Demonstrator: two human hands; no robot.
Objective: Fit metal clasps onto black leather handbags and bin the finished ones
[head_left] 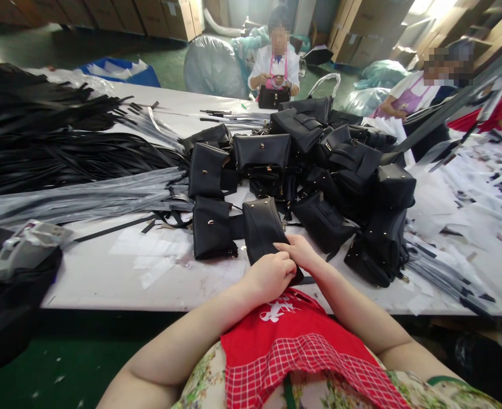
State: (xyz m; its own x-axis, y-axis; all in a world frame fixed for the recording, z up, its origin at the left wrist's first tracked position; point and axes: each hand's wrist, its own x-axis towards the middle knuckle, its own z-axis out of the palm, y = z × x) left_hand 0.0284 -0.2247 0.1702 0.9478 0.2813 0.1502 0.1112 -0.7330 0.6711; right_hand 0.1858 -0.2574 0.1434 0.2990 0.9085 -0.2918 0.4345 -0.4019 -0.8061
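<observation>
A small black handbag (260,227) lies at the near edge of the white table (106,272), right in front of me. My left hand (270,275) is curled into a fist on its near end, fingers closed on the bag. My right hand (298,251) rests on the same bag just to the right, fingers pressed together against its edge. Another black handbag (212,227) lies flat just left of it. Behind them is a heap of several black handbags (319,159).
Long black straps (55,142) and clear plastic sleeves (76,199) cover the table's left side. A grey tool (25,247) sits on black material at the left. Paper and plastic litter the right side (468,216). Two seated people (276,68) work across the table, one holding a bag.
</observation>
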